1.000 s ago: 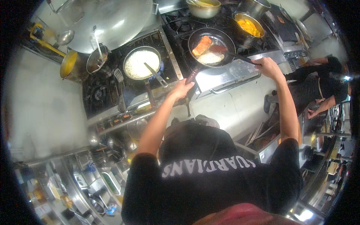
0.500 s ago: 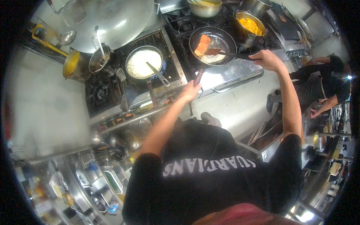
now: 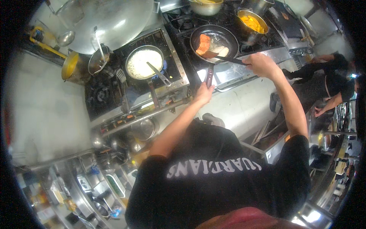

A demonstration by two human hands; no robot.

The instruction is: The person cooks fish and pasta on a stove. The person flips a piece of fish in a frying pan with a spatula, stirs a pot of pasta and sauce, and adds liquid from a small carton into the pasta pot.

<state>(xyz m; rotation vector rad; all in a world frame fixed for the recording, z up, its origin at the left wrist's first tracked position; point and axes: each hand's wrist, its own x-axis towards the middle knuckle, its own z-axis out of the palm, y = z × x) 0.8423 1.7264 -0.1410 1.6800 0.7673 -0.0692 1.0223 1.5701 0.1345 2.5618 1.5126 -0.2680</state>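
A dark frying pan (image 3: 228,33) sits over the right-hand stove, with its handle pointing back toward me. My left hand (image 3: 204,94) is closed round the end of that handle. In the pan an orange piece of fish (image 3: 203,43), like salmon, lies at the left, and a paler piece (image 3: 220,52) lies nearer the middle. My right hand (image 3: 261,65) grips the black handle of a spatula (image 3: 233,60). Its brownish blade is low in the pan, at the near edge of the two pieces; whether it reaches under either one I cannot tell.
Left of the pan, a second pan (image 3: 142,63) of bubbling pale sauce stands over a blue flame, tongs resting in it. A pot of orange chunks (image 3: 251,23) stands behind right. A large wok (image 3: 110,23) fills the back left. Another person (image 3: 324,87) stands at right.
My right hand and the spatula have moved left and slightly nearer me. My left hand has shifted right with the pan handle. The paler piece now sits at a different angle.
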